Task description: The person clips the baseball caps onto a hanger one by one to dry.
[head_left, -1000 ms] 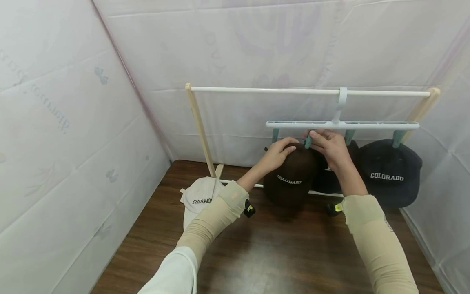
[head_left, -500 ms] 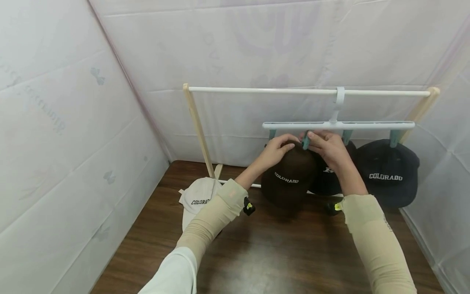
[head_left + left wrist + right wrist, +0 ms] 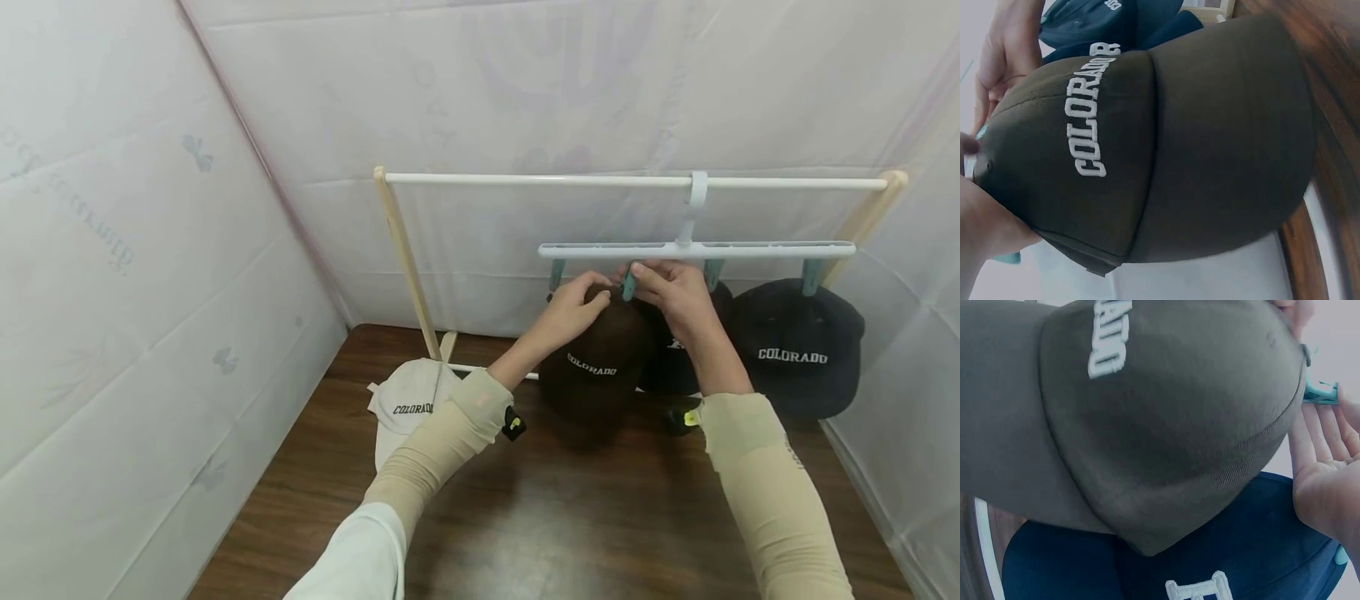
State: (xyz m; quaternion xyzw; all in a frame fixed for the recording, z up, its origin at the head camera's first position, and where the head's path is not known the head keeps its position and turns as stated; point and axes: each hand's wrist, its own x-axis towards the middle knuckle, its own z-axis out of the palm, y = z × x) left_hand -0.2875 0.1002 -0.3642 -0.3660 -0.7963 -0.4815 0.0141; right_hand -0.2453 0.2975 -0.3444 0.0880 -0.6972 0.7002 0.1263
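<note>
A dark brown cap (image 3: 592, 400) with white COLORADO lettering hangs brim down below the white hanger (image 3: 772, 250). My left hand (image 3: 572, 315) holds the top of its crown from the left. In the left wrist view the cap (image 3: 1229, 137) covers most of the picture. With thumb and fingers, my right hand (image 3: 681, 298) pinches a teal clip (image 3: 629, 282) on the hanger, right at the crown's top. In the right wrist view the clip (image 3: 1321, 392) lies just past the crown's edge, partly hidden by the fingers.
A navy COLORADO cap (image 3: 795, 379) hangs from the right-end clip (image 3: 812, 277). Another dark cap (image 3: 667, 367) hangs behind my right wrist. Another clip (image 3: 557, 273) is at the hanger's left end. A white cap (image 3: 405, 400) lies on the wooden table (image 3: 540, 517), beside the rack's wooden leg (image 3: 405, 258).
Both hands stay at the brown cap's top and the clip. The left fingers have shifted slightly to the right along the crown.
</note>
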